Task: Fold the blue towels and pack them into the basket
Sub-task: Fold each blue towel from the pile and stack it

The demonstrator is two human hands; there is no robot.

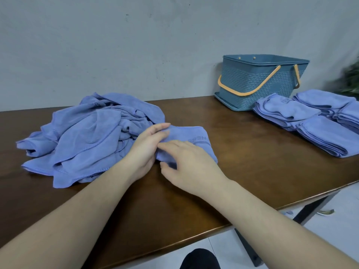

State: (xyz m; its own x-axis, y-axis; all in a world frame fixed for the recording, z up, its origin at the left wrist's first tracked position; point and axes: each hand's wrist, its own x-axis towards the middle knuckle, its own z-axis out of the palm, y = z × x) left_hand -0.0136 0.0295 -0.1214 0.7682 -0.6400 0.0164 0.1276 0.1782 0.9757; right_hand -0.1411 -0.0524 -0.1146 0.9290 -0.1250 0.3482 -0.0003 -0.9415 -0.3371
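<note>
Far left: we see unfolded towel heap on table. Centre: our left hand pinches near-left edge of half-folded towel; right hand rests on it, fingers curled at same edge. Towel stretches rightward from fingers, long axis left-right. Right: empty-looking basket, folded stacks just beside; right hand nearer.
</note>
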